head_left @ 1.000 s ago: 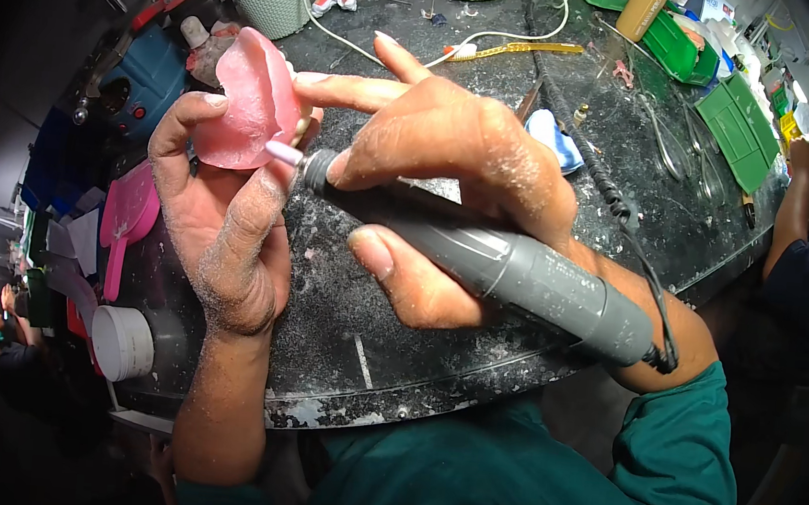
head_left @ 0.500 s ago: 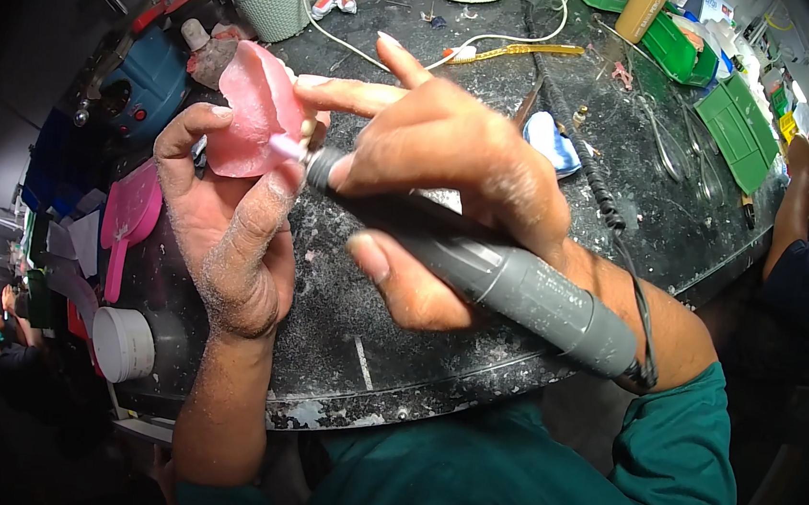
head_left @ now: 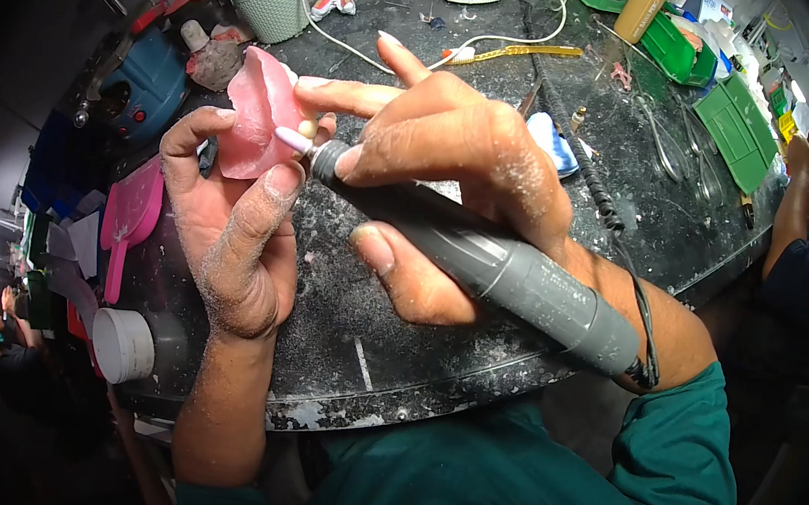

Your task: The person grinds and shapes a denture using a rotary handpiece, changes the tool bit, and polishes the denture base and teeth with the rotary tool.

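A pink denture (head_left: pixel 260 124) with pale teeth along its right side is gripped between the thumb and fingers of my left hand (head_left: pixel 243 229). My right hand (head_left: pixel 470 162) is closed round a dark grey rotary handpiece (head_left: pixel 481 254), whose cord trails from its back end. The handpiece's pale, pointed grinding bit (head_left: pixel 292 139) lies at the denture's lower right edge; whether it touches I cannot tell. My right index finger reaches to the denture's upper right side. White dust covers both hands.
A blue machine (head_left: pixel 145 86) and a pink dustpan (head_left: pixel 132 214) stand on the left, above a white tub (head_left: pixel 123 345). Green bins (head_left: pixel 737 133) and metal tools (head_left: pixel 660 140) lie at the right. A white cable (head_left: pixel 345 47) crosses the back of the dusty black bench (head_left: pixel 316 379). Other people are at both sides.
The denture has turned slightly in my left hand and shifted a little to the right. The bit now shows sharper, with less motion blur. My right hand has moved only slightly.
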Available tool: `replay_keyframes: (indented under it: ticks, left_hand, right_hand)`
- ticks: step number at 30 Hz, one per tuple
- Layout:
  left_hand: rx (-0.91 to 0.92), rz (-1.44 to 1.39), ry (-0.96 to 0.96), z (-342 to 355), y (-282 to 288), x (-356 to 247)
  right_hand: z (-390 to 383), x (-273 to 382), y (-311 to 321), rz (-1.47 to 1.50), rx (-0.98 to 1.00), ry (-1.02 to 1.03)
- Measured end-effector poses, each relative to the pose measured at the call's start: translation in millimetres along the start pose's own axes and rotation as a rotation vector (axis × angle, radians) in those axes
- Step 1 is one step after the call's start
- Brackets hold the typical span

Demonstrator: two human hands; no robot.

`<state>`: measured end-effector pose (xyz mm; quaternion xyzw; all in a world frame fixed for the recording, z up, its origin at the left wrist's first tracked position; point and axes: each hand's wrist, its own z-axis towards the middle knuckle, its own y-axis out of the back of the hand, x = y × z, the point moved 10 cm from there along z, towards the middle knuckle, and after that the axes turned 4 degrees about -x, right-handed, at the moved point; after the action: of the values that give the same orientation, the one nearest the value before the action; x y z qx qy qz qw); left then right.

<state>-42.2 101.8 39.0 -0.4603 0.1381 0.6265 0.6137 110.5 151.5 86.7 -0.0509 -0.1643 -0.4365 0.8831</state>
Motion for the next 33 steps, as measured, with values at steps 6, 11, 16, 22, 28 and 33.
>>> replay_keyframes:
  ticks: [6,11,16,22,28,33]
  left_hand:
    - [0.031,0.011,-0.012,0,-3,1]
    - [-0.047,0.238,-0.158,-2,3,-14]
    - [-0.051,0.461,-0.385,-7,-5,-31]
    - [-0.086,0.459,-0.404,-10,-7,-36]
    - [-0.099,0.434,-0.368,-11,-7,-34]
    - [-0.121,0.475,-0.364,-11,-5,-34]
  right_hand:
    - [0,0,1,-0.012,0.01,-0.048]
    - [1,0,-3,-0.058,0.05,-0.048]
    - [0,0,-4,-0.081,0.068,-0.058]
    - [2,3,-11,-0.106,0.164,-0.078]
    - [3,6,-11,-0.131,0.162,-0.077]
    - [-1,4,-11,-0.139,0.136,-0.046]
